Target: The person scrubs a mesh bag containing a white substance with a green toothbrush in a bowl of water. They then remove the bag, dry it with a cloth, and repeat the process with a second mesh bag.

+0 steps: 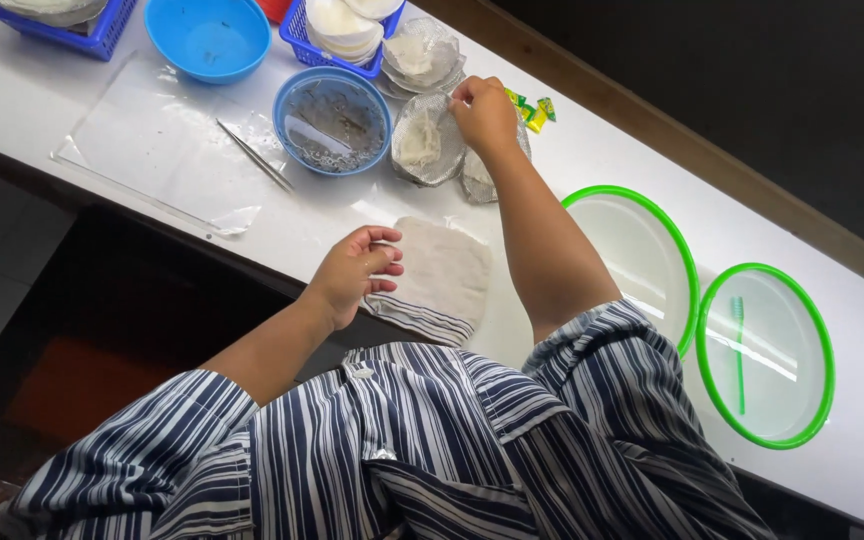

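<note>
Head view: right hand (484,112) pinches a mesh packet (430,142); left hand (357,270) half-curled on striped cloth (439,278).

Blue bowls: I count two, an empty one (208,36) far left and one with water (332,120) just right of it.
Blue baskets: two, one (62,25) at the far left, one (337,30) further right.
Green-rimmed plates: two, one (642,262) near my right arm, one (767,355) further right.
Mesh moulds: about four that I can see (427,140).
Cloths: one (439,278).
Tweezers: one (255,155).
Green toothbrushes: one (739,350).
Plastic sheets: one (157,145).
</note>
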